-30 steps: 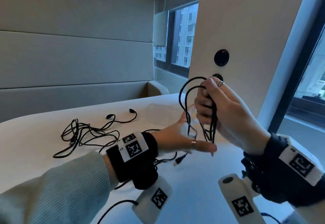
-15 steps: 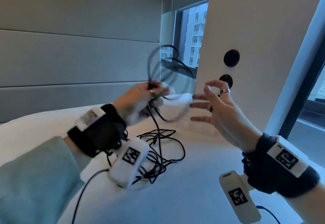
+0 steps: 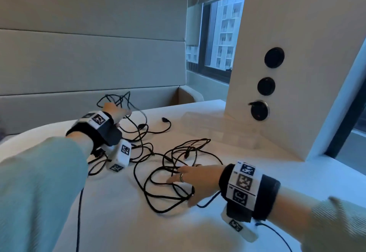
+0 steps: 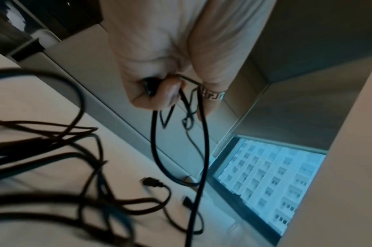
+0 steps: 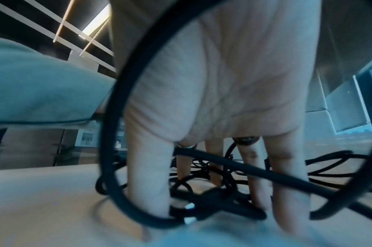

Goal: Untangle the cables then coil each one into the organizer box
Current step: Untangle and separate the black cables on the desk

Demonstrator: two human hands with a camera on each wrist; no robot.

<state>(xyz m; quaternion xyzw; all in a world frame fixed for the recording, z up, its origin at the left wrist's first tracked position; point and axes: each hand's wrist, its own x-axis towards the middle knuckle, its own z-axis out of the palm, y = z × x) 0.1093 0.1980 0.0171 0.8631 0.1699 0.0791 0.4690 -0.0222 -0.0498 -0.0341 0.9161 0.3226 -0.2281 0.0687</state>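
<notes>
Several black cables lie tangled (image 3: 178,162) on the white table (image 3: 128,222). My left hand (image 3: 116,113) is raised at the far left, and its fingers curl round a black cable (image 4: 153,133) near one end, with loops standing above it (image 3: 116,99). The left wrist view shows the fist (image 4: 159,90) closed on it, strands hanging below. My right hand (image 3: 182,178) lies flat on the near tangle with straight, spread fingers (image 5: 286,183) pressing among the strands (image 5: 201,200). A pale see-through organizer box (image 3: 233,135) sits at the back right.
A loose plug end (image 3: 166,122) lies between the left hand and the box. A white pillar with round black sockets (image 3: 266,86) rises at the right behind the box. Padded seating (image 3: 89,63) and a window (image 3: 221,33) lie beyond the table's far edge.
The cable bundle passed from my right hand to my left, which carried it to the far left. My right hand opened and came down flat onto the tangle on the table.
</notes>
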